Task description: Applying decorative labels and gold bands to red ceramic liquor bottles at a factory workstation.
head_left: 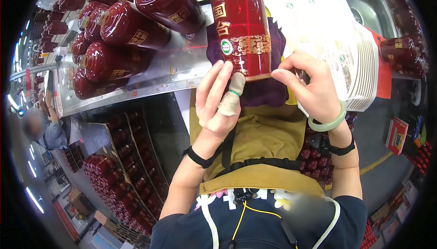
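Left fingers (219, 83): stretched long and loosely spread, tips against the near end of the bottle (243, 26), a wrapped digit (237, 83) pressing its lower corner; no grip closed round it.
Right fingers (291, 80): curled in, thumb and forefinger almost meeting, right at the opposite corner; whether something small is pinched there, I can't tell from here.
Red bottle: here it is, lying on a purple cloth (261, 95) at the bench (177, 65) edge, base toward the wearer, decorated side up, green round sticker (226, 46) showing.
Step in hand: looks like close fingertip work along the base end, left side steadying.
Next move: calls, I'd say, for a still bottle and a light, exact touch at that right corner.
Alongside: sheets (323, 26) with green rounds to the right; more red bottles (132, 26) grouped left.
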A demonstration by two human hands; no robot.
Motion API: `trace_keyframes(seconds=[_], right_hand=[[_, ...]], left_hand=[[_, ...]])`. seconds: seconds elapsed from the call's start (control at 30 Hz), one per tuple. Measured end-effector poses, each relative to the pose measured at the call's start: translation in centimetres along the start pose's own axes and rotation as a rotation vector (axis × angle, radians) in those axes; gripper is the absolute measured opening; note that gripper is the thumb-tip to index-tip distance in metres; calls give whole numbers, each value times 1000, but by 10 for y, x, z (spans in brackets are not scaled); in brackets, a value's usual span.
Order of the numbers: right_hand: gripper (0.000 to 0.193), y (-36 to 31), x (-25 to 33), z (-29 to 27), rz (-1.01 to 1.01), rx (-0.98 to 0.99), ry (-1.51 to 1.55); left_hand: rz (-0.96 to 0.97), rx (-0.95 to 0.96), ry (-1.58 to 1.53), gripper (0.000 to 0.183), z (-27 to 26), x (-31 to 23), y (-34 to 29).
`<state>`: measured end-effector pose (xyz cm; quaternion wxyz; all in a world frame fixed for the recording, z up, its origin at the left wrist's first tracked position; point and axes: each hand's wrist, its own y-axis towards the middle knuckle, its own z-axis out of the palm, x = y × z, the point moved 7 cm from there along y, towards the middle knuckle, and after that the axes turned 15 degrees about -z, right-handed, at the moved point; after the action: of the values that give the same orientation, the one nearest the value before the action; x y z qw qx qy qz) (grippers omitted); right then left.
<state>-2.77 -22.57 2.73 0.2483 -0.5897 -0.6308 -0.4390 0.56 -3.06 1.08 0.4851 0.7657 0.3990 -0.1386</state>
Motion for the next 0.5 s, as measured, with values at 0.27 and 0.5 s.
trace_keyframes(seconds=[0.27,0.5], right_hand=[[18,-1,-2,0,0,15,-29],[18,2,10,2,-21,3,35]], left_hand=[[92,34,98,27,7,-21,3],[-140,-34,-164,29,1,10,4]])
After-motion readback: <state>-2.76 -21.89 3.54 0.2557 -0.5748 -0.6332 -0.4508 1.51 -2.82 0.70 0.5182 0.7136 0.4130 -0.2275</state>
